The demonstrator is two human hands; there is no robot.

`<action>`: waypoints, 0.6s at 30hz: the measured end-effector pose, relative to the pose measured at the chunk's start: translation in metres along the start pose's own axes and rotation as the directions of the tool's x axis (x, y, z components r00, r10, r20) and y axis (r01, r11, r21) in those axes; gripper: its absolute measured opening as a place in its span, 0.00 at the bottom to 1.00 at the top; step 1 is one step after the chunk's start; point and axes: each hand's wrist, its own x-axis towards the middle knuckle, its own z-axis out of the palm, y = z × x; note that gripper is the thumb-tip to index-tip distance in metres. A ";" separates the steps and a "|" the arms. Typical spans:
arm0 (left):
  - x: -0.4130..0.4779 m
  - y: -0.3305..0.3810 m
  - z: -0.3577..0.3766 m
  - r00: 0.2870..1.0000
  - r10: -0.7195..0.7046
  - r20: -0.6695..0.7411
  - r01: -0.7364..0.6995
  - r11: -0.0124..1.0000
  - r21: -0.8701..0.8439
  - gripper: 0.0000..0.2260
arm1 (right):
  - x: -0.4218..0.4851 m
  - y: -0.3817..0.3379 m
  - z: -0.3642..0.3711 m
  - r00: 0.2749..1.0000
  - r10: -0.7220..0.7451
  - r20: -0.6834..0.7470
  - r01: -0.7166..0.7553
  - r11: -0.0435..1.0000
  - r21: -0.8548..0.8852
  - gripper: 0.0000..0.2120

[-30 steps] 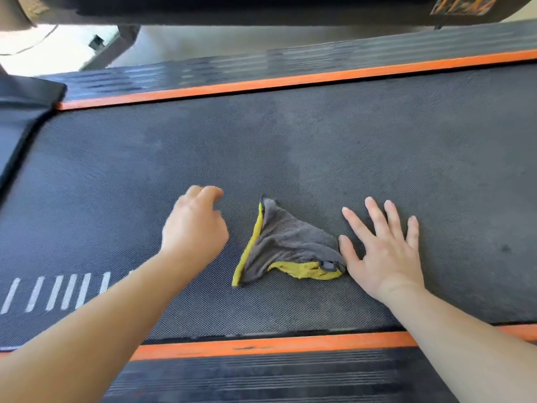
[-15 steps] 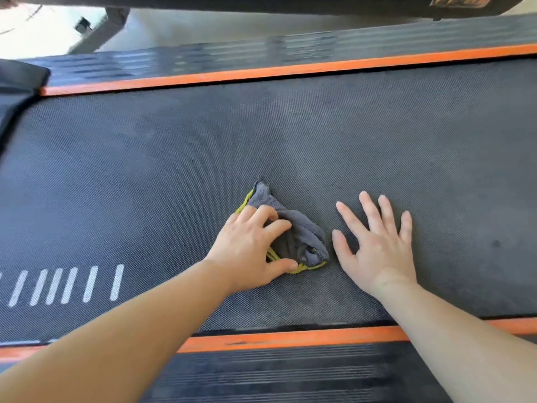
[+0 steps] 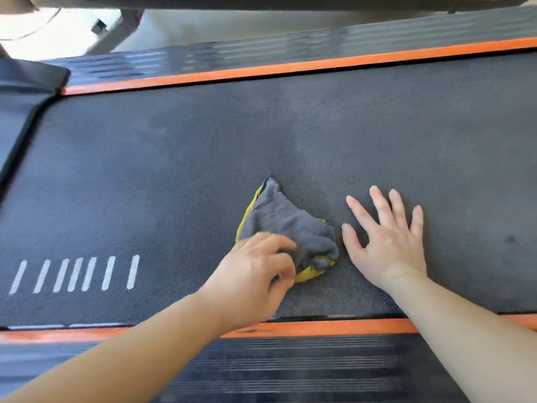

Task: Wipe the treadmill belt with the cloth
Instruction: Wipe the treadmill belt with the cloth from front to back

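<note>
I see my left hand [image 3: 255, 277] with its fingers curled onto the near edge of the grey-and-yellow cloth [image 3: 290, 225], gripping it where it lies bunched on the treadmill belt [image 3: 189, 158]. My right hand [image 3: 386, 242] lies flat on the belt just beside the cloth, fingers straight and spread, holding nothing.

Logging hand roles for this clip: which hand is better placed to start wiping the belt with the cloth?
Left. The left hand has its fingers curled on the near edge of the cloth, while the right hand lies flat on the treadmill belt beside the cloth, holding nothing.
</note>
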 end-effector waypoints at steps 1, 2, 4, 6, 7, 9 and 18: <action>-0.006 0.001 -0.004 0.998 0.024 0.058 -0.026 0.999 0.039 0.06 | 0.000 0.000 0.001 1.000 -0.002 -0.007 0.002 1.000 0.005 0.30; -0.010 -0.001 -0.009 0.995 0.049 0.087 -0.055 0.996 0.074 0.08 | 0.000 0.000 0.001 1.000 -0.001 -0.010 0.001 1.000 0.004 0.29; -0.002 -0.010 -0.013 0.992 0.117 0.044 -0.123 0.979 0.166 0.10 | 0.001 0.001 0.002 1.000 0.004 -0.001 -0.004 1.000 -0.002 0.30; 0.015 -0.025 -0.005 0.982 0.188 0.001 -0.182 0.949 0.258 0.12 | 0.001 0.001 0.003 1.000 0.008 0.008 -0.008 1.000 -0.006 0.30; 0.024 -0.031 0.004 0.977 0.209 0.043 -0.212 0.935 0.283 0.14 | 0.000 0.001 0.003 1.000 0.006 0.006 -0.006 1.000 -0.008 0.30; 0.034 -0.040 0.023 0.954 0.208 0.214 -0.264 0.922 0.283 0.22 | 0.000 0.002 0.003 1.000 -0.002 -0.002 0.001 1.000 -0.011 0.29; 0.065 -0.068 0.019 0.926 -0.376 0.037 0.330 0.853 0.404 0.31 | 0.000 0.002 0.002 1.000 0.009 0.019 -0.009 1.000 -0.003 0.30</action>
